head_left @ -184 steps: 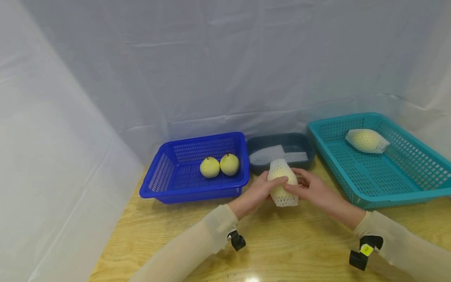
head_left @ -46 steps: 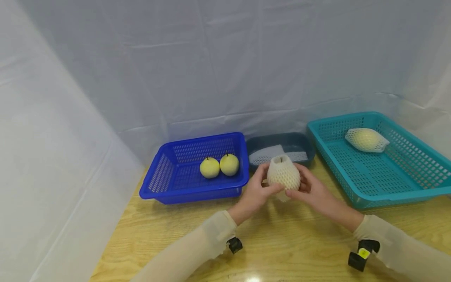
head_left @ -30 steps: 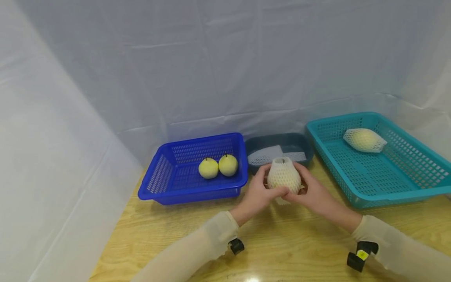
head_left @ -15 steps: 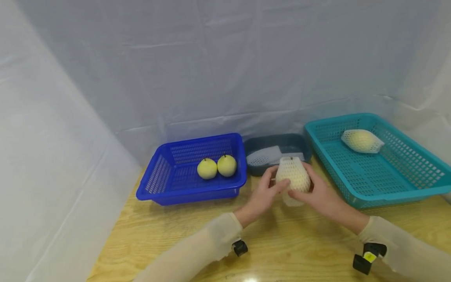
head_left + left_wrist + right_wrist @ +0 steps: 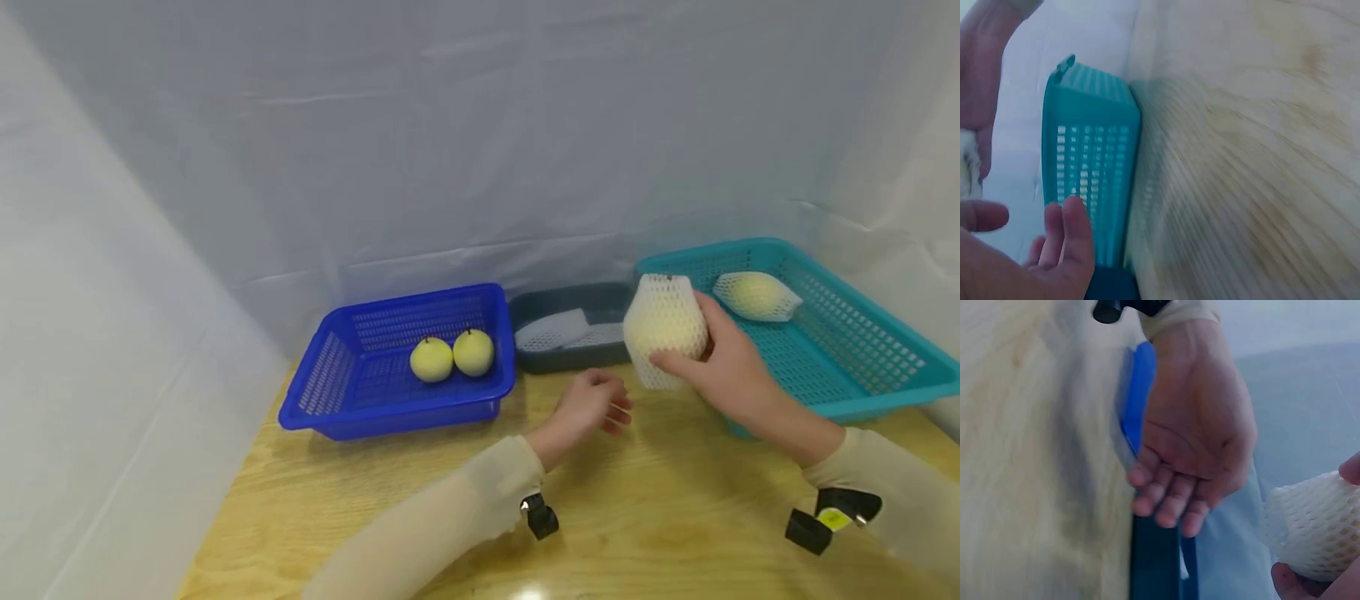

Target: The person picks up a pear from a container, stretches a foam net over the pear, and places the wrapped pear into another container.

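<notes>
While only head view shows two bare yellow pears (image 5: 473,353) in blue plastic basket (image 5: 420,410), right wrist view shows palm of left hand (image 5: 1191,434), fingers loosely bent; right hand (image 5: 733,367) grips yellow pear in white foam net (image 5: 663,329), raised near turquoise plastic basket (image 5: 813,358).

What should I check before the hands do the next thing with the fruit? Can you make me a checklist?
1. Right hand has a grip on the held fruit: ok, thumb in front.
2. Held fruit has its net on: ok around the side that shows; the far side, cannot tell.
3. Left hand is free: ok, it holds nothing.
4. Teal basket has room: ok, one netted fruit lies in it, with bare floor beside.
5. Spare netting is in the dark tray: ok.
6. Both fruits in the blue basket wear nets: not ok, both are bare.
</notes>
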`<action>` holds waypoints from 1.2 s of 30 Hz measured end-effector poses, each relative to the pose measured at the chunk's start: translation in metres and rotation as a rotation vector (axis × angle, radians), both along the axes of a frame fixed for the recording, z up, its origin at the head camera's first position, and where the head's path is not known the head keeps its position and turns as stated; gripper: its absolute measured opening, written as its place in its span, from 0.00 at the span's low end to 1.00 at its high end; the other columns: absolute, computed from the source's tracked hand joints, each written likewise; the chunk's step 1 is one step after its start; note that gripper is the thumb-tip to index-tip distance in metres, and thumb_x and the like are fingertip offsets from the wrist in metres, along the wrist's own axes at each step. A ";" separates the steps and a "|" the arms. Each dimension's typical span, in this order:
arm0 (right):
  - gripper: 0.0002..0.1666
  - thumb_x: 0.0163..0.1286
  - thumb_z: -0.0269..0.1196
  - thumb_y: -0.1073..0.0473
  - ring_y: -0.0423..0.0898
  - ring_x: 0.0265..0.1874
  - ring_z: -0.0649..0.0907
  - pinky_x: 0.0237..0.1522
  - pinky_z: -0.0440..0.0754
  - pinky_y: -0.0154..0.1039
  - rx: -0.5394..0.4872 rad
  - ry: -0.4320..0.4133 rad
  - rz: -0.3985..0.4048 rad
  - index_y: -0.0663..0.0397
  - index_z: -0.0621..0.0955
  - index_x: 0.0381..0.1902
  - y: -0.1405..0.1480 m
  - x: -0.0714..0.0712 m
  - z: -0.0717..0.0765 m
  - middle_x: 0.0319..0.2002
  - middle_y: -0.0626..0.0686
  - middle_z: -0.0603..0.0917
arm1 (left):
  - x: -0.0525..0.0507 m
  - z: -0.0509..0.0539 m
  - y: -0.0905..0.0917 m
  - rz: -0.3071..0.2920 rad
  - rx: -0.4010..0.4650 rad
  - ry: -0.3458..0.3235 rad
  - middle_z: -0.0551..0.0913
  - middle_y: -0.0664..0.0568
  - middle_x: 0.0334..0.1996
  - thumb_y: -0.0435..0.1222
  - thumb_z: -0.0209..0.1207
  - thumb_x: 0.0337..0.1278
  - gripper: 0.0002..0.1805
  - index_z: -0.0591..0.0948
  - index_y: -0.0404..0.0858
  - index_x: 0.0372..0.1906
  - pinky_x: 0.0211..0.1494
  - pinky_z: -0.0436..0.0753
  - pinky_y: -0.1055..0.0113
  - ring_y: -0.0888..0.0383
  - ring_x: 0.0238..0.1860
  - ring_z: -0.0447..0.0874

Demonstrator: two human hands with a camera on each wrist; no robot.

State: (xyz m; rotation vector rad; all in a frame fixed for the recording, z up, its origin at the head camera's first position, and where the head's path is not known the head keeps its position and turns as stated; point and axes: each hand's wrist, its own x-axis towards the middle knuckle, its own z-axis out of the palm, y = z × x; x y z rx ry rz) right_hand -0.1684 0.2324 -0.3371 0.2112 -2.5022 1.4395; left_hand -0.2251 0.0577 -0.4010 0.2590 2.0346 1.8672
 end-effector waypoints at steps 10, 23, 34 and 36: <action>0.57 0.70 0.64 0.44 0.69 0.64 0.71 0.51 0.79 0.66 0.066 -0.059 -0.058 0.44 0.42 0.82 0.028 -0.016 0.023 0.72 0.68 0.61 | 0.010 0.004 0.047 -0.209 -0.045 -0.092 0.87 0.31 0.40 0.40 0.57 0.69 0.16 0.79 0.30 0.52 0.41 0.88 0.49 0.31 0.43 0.86; 0.58 0.68 0.64 0.39 0.67 0.60 0.73 0.44 0.81 0.59 0.179 -0.048 -0.107 0.45 0.43 0.82 0.051 -0.049 0.039 0.69 0.69 0.65 | 0.006 0.002 0.075 -0.244 -0.025 -0.150 0.88 0.38 0.29 0.43 0.62 0.67 0.14 0.83 0.35 0.41 0.26 0.85 0.59 0.35 0.35 0.88; 0.55 0.69 0.63 0.40 0.68 0.55 0.76 0.39 0.79 0.63 0.332 0.041 -0.131 0.47 0.47 0.82 0.083 -0.089 0.046 0.68 0.70 0.68 | 0.010 0.007 0.086 -0.248 0.156 -0.236 0.86 0.28 0.33 0.29 0.57 0.69 0.04 0.79 0.31 0.38 0.47 0.86 0.45 0.26 0.48 0.82; 0.54 0.69 0.63 0.41 0.68 0.54 0.77 0.39 0.78 0.64 0.380 0.055 -0.111 0.50 0.49 0.81 0.092 -0.100 0.046 0.67 0.70 0.68 | 0.010 0.007 0.088 -0.237 0.180 -0.248 0.85 0.25 0.34 0.27 0.56 0.69 0.04 0.78 0.30 0.37 0.46 0.86 0.46 0.25 0.48 0.81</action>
